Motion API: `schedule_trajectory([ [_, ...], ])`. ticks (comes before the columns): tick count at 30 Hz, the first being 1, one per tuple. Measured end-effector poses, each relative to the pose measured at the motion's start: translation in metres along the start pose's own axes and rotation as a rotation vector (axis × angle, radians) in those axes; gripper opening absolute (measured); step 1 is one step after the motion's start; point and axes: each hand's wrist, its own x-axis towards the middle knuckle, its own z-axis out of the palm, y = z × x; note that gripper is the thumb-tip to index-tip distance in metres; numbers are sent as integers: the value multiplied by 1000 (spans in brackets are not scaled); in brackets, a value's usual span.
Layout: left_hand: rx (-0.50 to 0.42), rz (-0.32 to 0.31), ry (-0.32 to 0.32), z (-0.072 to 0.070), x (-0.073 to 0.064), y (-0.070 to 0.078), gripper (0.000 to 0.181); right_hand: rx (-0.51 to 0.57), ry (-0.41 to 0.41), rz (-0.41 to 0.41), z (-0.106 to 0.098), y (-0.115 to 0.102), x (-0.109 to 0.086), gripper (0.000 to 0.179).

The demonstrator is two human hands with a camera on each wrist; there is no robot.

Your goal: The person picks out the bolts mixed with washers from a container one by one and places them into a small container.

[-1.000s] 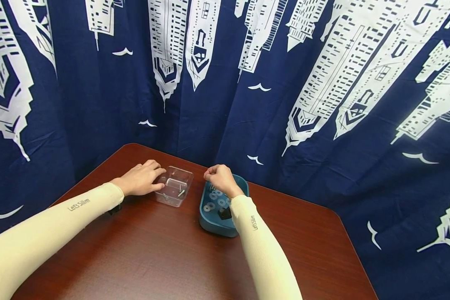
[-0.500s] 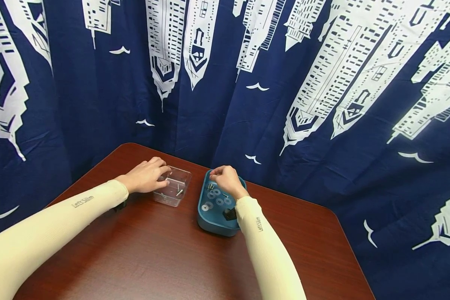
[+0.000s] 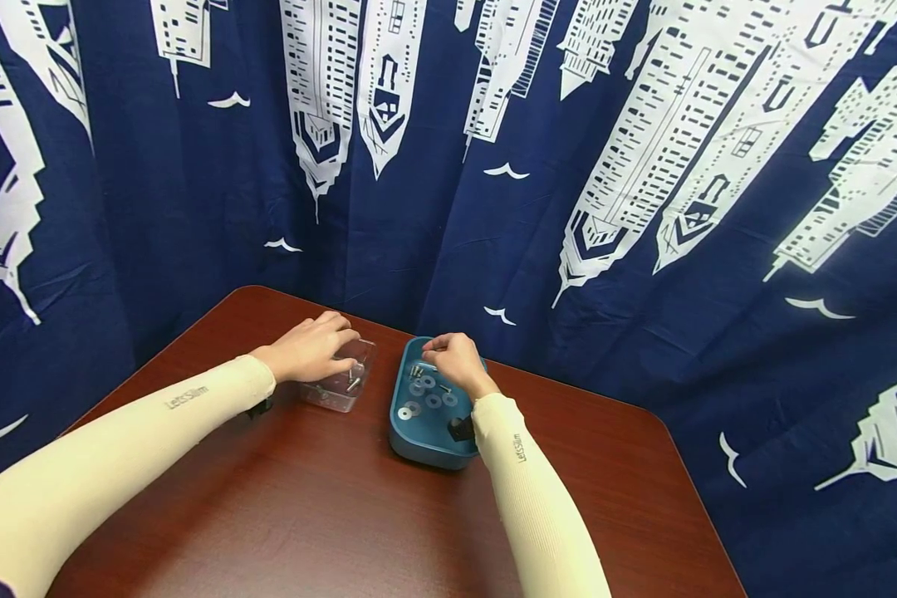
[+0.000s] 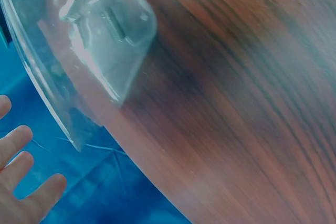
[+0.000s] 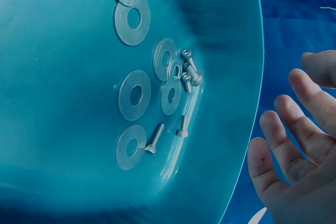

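1. Both hands are released: the left hand [image 3: 310, 349] spreads loosely by the clear box, whether touching it I cannot tell; the right hand [image 3: 452, 359], fingers relaxed, is over the far part of the blue tray.
2. Nearest, pale sleeves cross the brown table [image 3: 329, 515]; a black wrist device [image 3: 461, 428] hides some of the tray's right side.
3. The blue tray [image 3: 426, 454] lies with its long axis running away from the person.
4. Inside, flat washers [image 5: 126, 95] lie, some overlapping; one loose screw [image 5: 156, 138] slants, head lower left in the right wrist view, near a clump of others.
5. Left of the tray, apart, the clear box [image 3: 326, 399] holds a slanting metal piece [image 3: 354, 384].
6. Behind hangs a navy curtain [image 3: 407, 257] with white buildings.
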Motion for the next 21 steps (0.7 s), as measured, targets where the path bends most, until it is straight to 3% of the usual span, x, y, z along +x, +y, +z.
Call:
schedule_trajectory([
  [8, -4, 3, -15, 3, 9, 9, 51, 37, 0, 33, 0, 8, 0, 15],
  [21, -8, 16, -45, 10, 28, 28, 53, 8, 17, 62, 3, 26, 1, 17],
])
